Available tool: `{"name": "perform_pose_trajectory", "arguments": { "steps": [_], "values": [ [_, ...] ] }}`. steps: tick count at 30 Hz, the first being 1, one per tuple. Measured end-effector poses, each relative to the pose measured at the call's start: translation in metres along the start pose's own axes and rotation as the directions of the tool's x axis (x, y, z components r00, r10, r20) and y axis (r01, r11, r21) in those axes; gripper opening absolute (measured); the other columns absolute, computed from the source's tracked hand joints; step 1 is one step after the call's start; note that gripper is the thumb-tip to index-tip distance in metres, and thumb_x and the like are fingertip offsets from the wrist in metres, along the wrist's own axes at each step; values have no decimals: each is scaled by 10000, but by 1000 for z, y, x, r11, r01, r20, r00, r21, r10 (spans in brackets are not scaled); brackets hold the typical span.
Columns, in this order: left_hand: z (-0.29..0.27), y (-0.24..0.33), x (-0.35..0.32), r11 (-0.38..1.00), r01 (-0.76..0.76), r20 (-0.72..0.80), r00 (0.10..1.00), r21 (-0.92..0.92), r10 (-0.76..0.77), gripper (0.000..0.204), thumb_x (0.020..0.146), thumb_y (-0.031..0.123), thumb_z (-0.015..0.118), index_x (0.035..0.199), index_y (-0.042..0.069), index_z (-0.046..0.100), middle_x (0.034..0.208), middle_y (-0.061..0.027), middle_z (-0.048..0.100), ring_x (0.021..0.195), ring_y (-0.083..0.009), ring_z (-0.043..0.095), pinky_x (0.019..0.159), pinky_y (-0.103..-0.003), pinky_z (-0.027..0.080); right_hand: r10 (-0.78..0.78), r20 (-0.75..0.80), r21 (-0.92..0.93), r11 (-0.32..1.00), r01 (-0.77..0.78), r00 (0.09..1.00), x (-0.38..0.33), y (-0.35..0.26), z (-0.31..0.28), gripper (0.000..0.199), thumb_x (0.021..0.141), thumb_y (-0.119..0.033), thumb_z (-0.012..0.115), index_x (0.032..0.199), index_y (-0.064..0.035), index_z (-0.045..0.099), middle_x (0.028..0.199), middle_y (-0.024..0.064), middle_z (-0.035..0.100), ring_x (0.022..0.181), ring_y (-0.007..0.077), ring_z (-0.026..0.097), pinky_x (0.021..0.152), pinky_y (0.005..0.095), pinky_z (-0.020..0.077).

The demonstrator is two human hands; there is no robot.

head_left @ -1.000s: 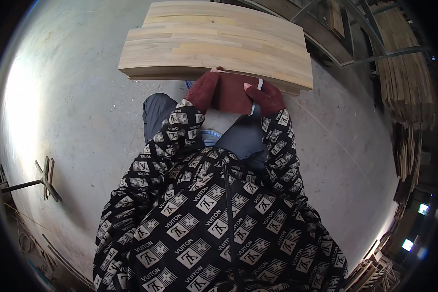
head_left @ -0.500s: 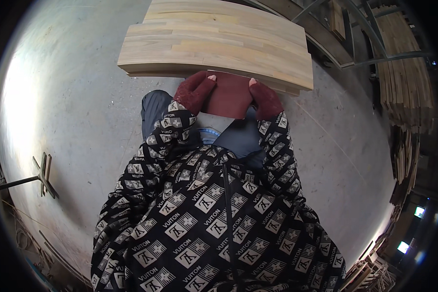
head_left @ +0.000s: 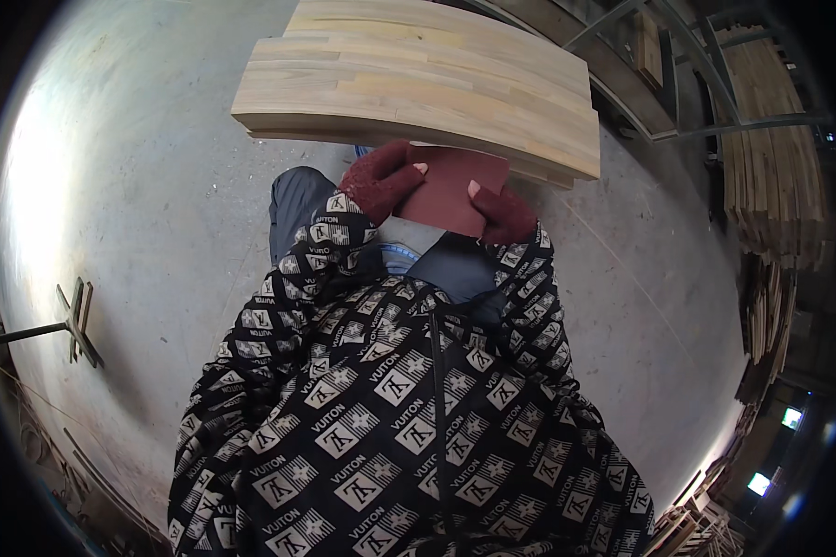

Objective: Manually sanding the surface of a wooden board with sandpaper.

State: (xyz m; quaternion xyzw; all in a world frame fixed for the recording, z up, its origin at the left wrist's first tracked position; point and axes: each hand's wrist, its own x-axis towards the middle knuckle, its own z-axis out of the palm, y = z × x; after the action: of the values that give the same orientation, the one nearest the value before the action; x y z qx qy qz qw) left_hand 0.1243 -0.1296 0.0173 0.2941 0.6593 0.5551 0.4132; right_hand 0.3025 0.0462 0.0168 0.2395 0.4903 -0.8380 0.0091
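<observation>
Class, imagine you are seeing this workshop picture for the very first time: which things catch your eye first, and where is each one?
Two hands in dark red fingerless gloves, the left hand and the right hand, grip a dark red sheet at the centre. Just above them lies a stack of pale glued wooden panels over the grey concrete floor. The patterned black-and-white jacket fills the lower middle.

My left hand [head_left: 378,181] and right hand [head_left: 503,215] wear dark red knit gloves with bare fingertips; the flat sheet of abrasive paper [head_left: 450,190] is a matching brownish red. The stacked wooden boards [head_left: 418,79] are pale yellow with streaked grain. My jacket sleeves [head_left: 316,269] are black with white square emblems, the concrete floor [head_left: 139,186] grey
</observation>
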Motion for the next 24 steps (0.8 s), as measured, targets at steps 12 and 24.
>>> {"name": "perform_pose_trajectory", "arguments": {
  "steps": [12,24],
  "values": [
    [-6,0,-8,993,-79,139,986,-87,91,538,940,152,667,1446,54,513,1298,-158,670,1219,-224,627,1045,-349,483,-517,371,-654,444,613,771,9,18,-3,428,954,-67,657,1368,-80,547,1227,227,669,1081,429,674,947,470,539],
    [-160,-20,123,604,12,-455,670,797,587,582,890,339,670,1371,38,544,1339,-217,606,1181,-419,595,1029,-510,449,-755,-66,-994,-9,-112,652,26,-48,-87,429,988,-202,548,1410,-137,592,1390,153,616,1342,345,527,1159,411,372]
  ]
}}
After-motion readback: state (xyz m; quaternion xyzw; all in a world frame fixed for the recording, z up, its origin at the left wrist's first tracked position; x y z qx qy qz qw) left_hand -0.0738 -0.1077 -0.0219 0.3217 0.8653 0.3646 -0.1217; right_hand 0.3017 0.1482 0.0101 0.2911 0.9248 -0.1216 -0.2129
